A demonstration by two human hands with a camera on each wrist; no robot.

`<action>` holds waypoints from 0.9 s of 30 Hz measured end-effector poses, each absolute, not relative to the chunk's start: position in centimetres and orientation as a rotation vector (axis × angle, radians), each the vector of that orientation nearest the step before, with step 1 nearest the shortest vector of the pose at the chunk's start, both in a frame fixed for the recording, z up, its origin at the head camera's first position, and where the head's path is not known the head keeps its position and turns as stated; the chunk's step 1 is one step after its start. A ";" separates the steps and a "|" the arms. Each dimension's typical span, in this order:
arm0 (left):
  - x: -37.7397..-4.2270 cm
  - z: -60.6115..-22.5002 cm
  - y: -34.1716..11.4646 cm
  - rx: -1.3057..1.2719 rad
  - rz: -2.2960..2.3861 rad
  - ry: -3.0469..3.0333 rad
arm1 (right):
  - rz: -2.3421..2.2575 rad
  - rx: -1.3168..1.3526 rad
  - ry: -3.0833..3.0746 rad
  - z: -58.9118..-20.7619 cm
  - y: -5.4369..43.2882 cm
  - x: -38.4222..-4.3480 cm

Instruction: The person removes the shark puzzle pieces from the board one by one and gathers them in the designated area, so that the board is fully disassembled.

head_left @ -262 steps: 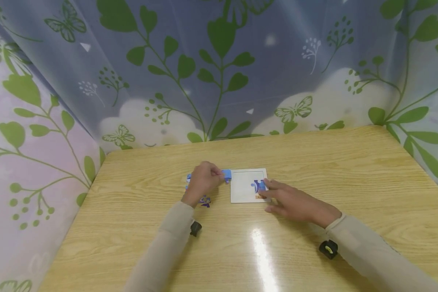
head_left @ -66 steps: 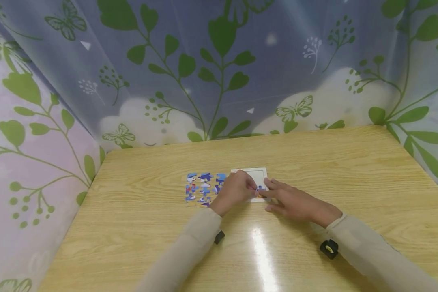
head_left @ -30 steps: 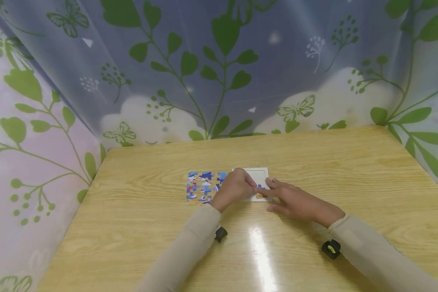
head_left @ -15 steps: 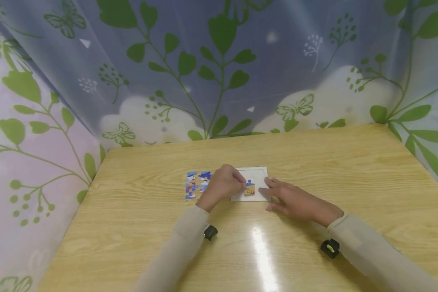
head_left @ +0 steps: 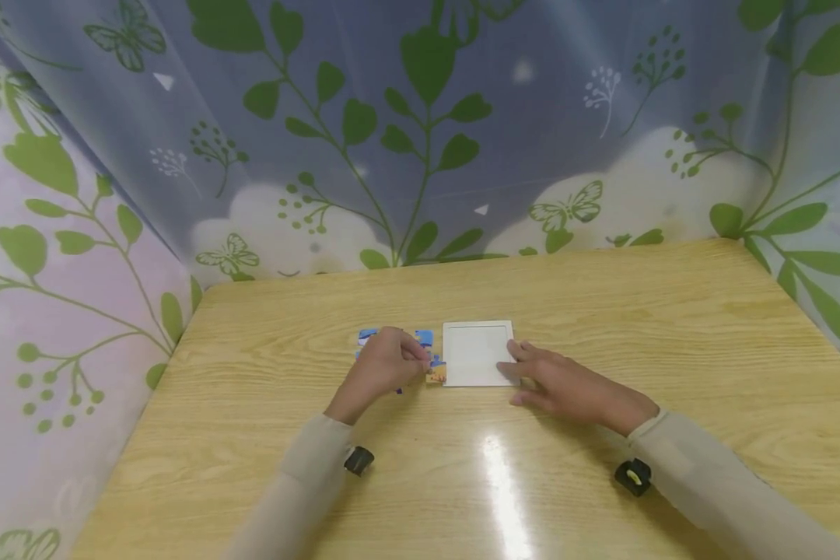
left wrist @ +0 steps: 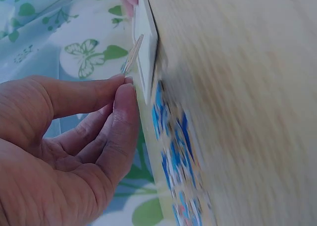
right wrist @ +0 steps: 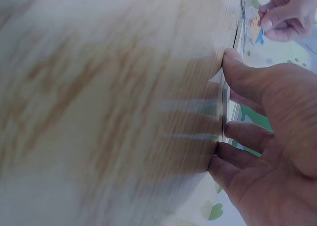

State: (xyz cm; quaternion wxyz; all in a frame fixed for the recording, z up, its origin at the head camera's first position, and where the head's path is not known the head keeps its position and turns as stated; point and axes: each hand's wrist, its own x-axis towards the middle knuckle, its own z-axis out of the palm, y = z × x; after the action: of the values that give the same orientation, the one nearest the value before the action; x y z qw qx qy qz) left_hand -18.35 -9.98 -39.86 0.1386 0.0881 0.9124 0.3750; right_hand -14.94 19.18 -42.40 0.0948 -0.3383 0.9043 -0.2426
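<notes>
In the head view, my left hand point(head_left: 383, 362) pinches a jigsaw puzzle piece point(head_left: 437, 372) with orange and blue print at the left edge of a white puzzle tray point(head_left: 477, 354). Seen edge-on in the left wrist view, the piece point(left wrist: 132, 55) stands tilted between thumb and index fingertip, above the table. My right hand point(head_left: 558, 383) rests its spread fingers on the tray's right edge. The right wrist view has the thumb point(right wrist: 233, 57) and fingers along that edge. Inside the tray only its bare white bottom shows.
More puzzle pieces point(head_left: 424, 338) lie on the wooden table point(head_left: 252, 404) left of the tray, partly hidden under my left hand; the left wrist view shows several of these pieces point(left wrist: 176, 146). A patterned curtain point(head_left: 420, 155) stands behind the table.
My left hand has lifted the orange and blue piece from the tray's lower right and carried it left, to the tray's left edge. The right hand has stayed in place.
</notes>
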 end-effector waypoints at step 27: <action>-16.8 -40.2 -11.6 0.296 0.890 2.830 | -0.715 -1.022 2.705 -42.4 19.3 -15.1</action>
State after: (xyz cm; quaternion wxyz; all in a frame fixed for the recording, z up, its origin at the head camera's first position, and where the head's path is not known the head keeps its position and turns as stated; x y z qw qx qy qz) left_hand -16.84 -11.61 -40.23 0.0797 0.0990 0.9462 0.2977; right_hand -15.10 19.33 -42.36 0.0816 -0.3419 0.9051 -0.2393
